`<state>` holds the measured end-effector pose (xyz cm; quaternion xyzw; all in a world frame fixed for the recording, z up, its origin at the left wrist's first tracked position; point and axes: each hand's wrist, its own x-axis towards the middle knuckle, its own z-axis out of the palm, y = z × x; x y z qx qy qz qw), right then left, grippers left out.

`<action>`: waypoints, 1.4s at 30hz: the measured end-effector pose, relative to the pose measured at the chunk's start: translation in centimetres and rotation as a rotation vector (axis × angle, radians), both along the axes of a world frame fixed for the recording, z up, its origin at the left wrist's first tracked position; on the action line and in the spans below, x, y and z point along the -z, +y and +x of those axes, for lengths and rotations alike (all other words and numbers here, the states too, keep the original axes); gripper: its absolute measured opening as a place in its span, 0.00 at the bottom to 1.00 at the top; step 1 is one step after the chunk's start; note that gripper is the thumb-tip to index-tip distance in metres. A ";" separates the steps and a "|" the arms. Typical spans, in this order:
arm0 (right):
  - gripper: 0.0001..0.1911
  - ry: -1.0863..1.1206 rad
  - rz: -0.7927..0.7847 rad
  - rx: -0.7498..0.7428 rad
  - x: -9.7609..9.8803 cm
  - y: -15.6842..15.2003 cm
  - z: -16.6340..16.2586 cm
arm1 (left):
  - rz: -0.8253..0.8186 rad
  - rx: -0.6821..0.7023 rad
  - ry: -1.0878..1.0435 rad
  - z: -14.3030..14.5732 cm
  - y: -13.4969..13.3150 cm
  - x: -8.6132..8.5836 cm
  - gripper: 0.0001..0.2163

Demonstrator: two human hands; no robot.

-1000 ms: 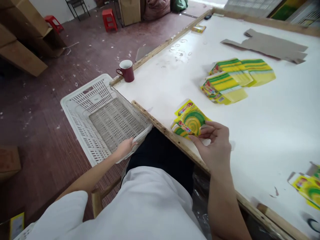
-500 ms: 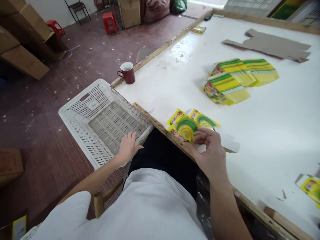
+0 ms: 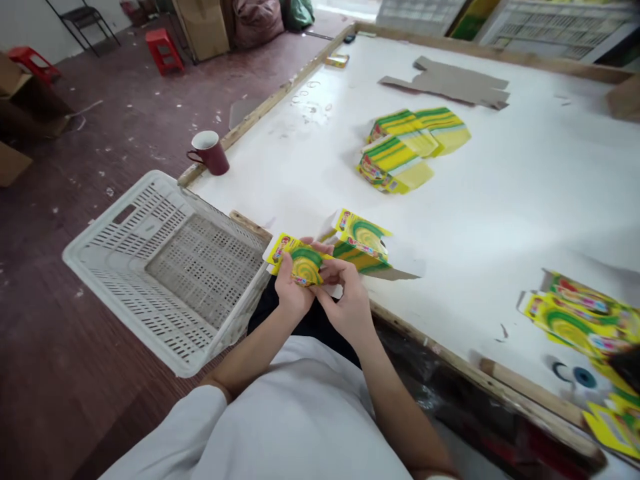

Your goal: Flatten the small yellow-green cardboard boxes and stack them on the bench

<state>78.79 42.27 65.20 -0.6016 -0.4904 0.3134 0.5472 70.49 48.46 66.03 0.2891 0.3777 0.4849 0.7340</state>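
Both my hands hold a small yellow and green crayon box (image 3: 304, 264) above the table's near edge. My left hand (image 3: 293, 288) is closed round its left part, thumb on the printed face. The fingers of my right hand (image 3: 347, 293) pinch its right end. Just behind my right hand, a stack of crayon boxes (image 3: 364, 235) stands on the table, with a grey-brown flap at its lower right. Farther back lie several fanned-out crayon boxes (image 3: 395, 160), flattened-looking at their right ends.
A white plastic crate (image 3: 183, 267) stands left of the table (image 3: 480, 220). On the table corner is a maroon mug (image 3: 214, 159). Torn cardboard (image 3: 455, 81) lies at the back, and more yellow boxes (image 3: 575, 320) are at the right. Red stools (image 3: 164, 52) stand on the floor.
My left hand has come from beside the crate to the crayon box and closed on it. My right hand has lifted that box off the stack and leftward. The view has turned right.
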 end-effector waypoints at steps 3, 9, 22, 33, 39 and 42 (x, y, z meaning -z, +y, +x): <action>0.18 0.189 -0.034 -0.075 0.3 -0.4 -0.1 | -0.039 -0.024 0.105 0.1 0.3 -0.3 0.32; 0.17 0.195 -0.029 -0.188 0.4 -1.0 -1.0 | -0.075 -0.091 0.105 0.0 0.8 -0.8 0.29; 0.16 0.039 0.047 0.079 -1.3 -0.1 2.0 | 0.119 0.019 0.027 0.3 -0.6 -1.3 0.25; 0.04 0.003 0.161 0.026 -1.4 0.4 2.8 | 0.184 -0.100 0.051 -1.4 1.4 -0.3 0.13; 0.15 -0.438 0.245 -0.082 -4.4 -1.8 4.2 | 0.423 0.238 0.185 -6.1 3.5 -3.5 0.28; 0.17 -0.761 0.320 -0.088 -5.7 -2.8 4.7 | 0.600 0.569 0.371 -8.0 3.5 -5.9 0.47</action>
